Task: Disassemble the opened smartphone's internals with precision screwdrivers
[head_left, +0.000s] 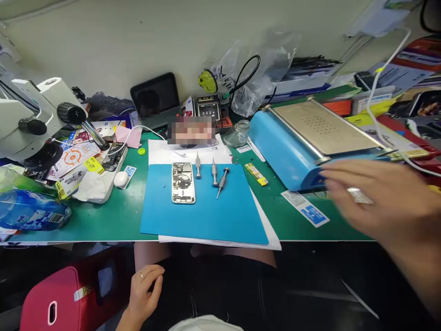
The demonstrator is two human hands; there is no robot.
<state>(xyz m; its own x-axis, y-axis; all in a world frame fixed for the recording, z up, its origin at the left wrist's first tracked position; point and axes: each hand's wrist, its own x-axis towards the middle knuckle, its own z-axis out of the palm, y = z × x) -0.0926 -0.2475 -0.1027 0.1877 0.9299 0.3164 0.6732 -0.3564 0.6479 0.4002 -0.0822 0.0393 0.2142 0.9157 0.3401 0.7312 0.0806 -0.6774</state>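
My left hand (146, 289) is over my lap below the table edge, loosely curled, with a ring on one finger. A gap shows between its thumb and index finger, and nothing is visible in it. At the right, my right hand (382, 202) is smeared by motion, its fingertips by the front end of a blue machine (275, 147) with a perforated metal plate (320, 124) on top. A small white patch shows on that hand. An opened phone (183, 183) lies on the blue mat (203, 220), beside several screwdrivers (214, 171).
A microscope (44, 119) stands at the left, near a blue plastic pack (32, 210). Behind the mat are a glass jar (237, 134) and a dark-screened device (155, 99). A yellow packet (256, 174) lies right of the mat. A red case (55, 299) sits below the table.
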